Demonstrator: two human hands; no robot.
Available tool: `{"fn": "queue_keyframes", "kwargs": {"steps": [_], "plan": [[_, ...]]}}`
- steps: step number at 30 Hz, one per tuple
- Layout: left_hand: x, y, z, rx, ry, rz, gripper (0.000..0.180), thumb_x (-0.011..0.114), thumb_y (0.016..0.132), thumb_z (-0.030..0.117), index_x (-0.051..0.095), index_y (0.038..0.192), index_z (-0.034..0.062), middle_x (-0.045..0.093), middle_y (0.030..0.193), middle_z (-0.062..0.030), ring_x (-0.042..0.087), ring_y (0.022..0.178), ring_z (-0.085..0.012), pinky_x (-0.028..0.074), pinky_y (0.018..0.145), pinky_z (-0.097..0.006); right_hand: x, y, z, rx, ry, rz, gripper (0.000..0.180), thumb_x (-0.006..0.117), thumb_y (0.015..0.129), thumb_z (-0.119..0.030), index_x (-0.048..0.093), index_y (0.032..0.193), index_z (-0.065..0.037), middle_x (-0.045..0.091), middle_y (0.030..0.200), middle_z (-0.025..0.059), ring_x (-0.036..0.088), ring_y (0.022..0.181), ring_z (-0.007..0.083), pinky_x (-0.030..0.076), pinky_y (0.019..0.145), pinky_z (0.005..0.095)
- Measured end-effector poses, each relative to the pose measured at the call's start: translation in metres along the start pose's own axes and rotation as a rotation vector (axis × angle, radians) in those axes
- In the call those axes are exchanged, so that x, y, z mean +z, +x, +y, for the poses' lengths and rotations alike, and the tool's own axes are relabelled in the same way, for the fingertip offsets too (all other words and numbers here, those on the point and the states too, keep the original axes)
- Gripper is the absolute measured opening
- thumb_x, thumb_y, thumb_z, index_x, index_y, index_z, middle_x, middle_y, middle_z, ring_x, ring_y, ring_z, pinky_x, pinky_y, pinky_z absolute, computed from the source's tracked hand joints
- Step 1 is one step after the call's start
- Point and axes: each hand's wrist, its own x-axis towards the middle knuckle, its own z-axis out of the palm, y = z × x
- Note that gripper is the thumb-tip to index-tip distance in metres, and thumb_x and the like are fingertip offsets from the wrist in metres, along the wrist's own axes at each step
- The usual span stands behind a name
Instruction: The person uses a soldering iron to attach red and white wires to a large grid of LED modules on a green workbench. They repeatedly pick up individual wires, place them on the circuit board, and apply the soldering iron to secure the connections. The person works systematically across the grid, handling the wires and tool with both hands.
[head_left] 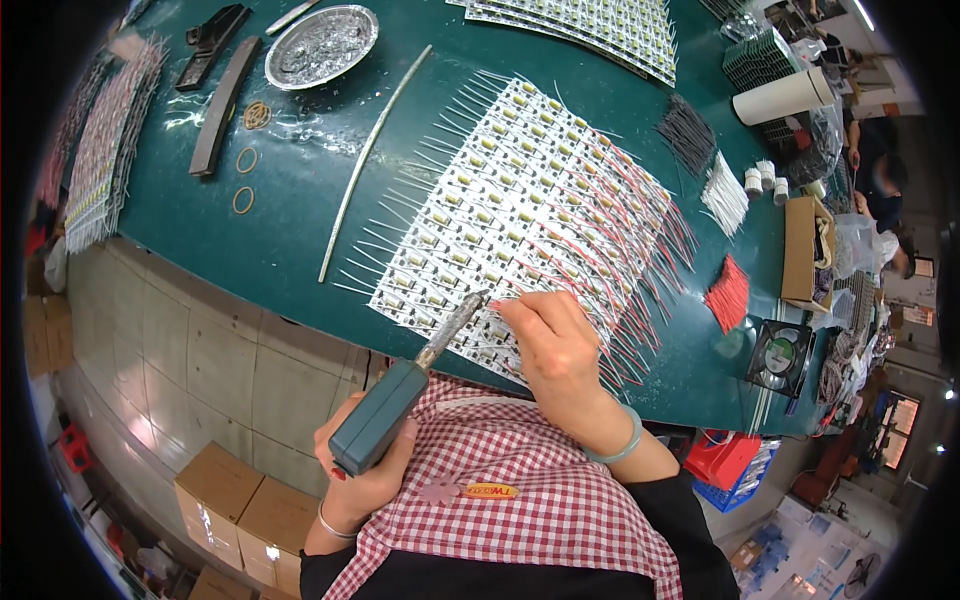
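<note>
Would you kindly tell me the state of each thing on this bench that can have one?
Left hand: closed around the soldering iron's handle.
Soldering iron: held, tip at the LED strip panel.
Right hand: fingertips pinched at the panel's near edge.
LED strip panel: flat on the table, many red and white wires attached.
Metal dish: upright, holding silvery scraps.
Small fan: lying flat; spinning cannot be told.
</note>
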Motion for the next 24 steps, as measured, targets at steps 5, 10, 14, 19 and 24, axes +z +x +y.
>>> {"fn": "queue_keyframes", "kwargs": {"steps": [5, 10, 14, 19, 24], "plan": [[-0.0003, 0.0009, 0.0005, 0.019, 0.009, -0.010, 0.022, 0.075, 0.078, -0.002, 0.069, 0.098, -0.0071, 0.069, 0.089, -0.0144, 0.067, 0.072, -0.0200, 0.052, 0.063, -0.029, -0.0002, -0.0005, -0.0017, 0.007, -0.016, -0.006, 0.034, 0.064, 0.071, 0.007, 0.068, 0.104, 0.003, 0.061, 0.092, 0.0107, 0.059, 0.081, 0.0269, 0.051, 0.067, 0.0361], [0.0003, 0.0008, 0.0004, 0.032, 0.000, 0.001, 0.021, 0.076, 0.078, -0.003, 0.069, 0.097, -0.0069, 0.070, 0.090, -0.0141, 0.067, 0.073, -0.0193, 0.052, 0.063, -0.029, 0.0000, 0.0009, -0.0017, -0.003, -0.042, -0.019, 0.032, 0.065, 0.072, 0.006, 0.068, 0.103, 0.003, 0.060, 0.090, 0.0098, 0.059, 0.080, 0.0261, 0.051, 0.065, 0.0354], [0.0024, 0.0007, -0.0018, 0.050, -0.009, 0.004, 0.021, 0.076, 0.077, -0.004, 0.070, 0.097, -0.0062, 0.070, 0.091, -0.0138, 0.067, 0.073, -0.0192, 0.052, 0.064, -0.028, -0.0002, 0.0013, -0.0040, 0.000, -0.063, -0.040, 0.030, 0.066, 0.074, 0.005, 0.068, 0.104, 0.003, 0.059, 0.089, 0.0092, 0.059, 0.079, 0.0252, 0.050, 0.065, 0.0349], [0.0038, 0.0034, -0.0010, 0.097, 0.043, -0.003, 0.022, 0.076, 0.077, -0.004, 0.070, 0.098, -0.0059, 0.071, 0.091, -0.0135, 0.067, 0.074, -0.0187, 0.052, 0.066, -0.028, 0.0002, 0.0025, -0.0086, 0.023, -0.100, -0.017, 0.027, 0.071, 0.074, 0.009, 0.071, 0.100, 0.001, 0.061, 0.084, 0.0095, 0.061, 0.074, 0.0245, 0.050, 0.061, 0.0351], [0.0029, 0.0033, -0.0007, 0.104, 0.031, 0.017, 0.022, 0.076, 0.078, -0.004, 0.069, 0.098, -0.0062, 0.070, 0.090, -0.0126, 0.068, 0.074, -0.0183, 0.053, 0.066, -0.028, 0.0002, 0.0007, -0.0097, 0.031, -0.111, -0.035, 0.028, 0.071, 0.074, 0.009, 0.071, 0.101, 0.001, 0.061, 0.083, 0.0093, 0.061, 0.073, 0.0242, 0.050, 0.060, 0.0350]]}}
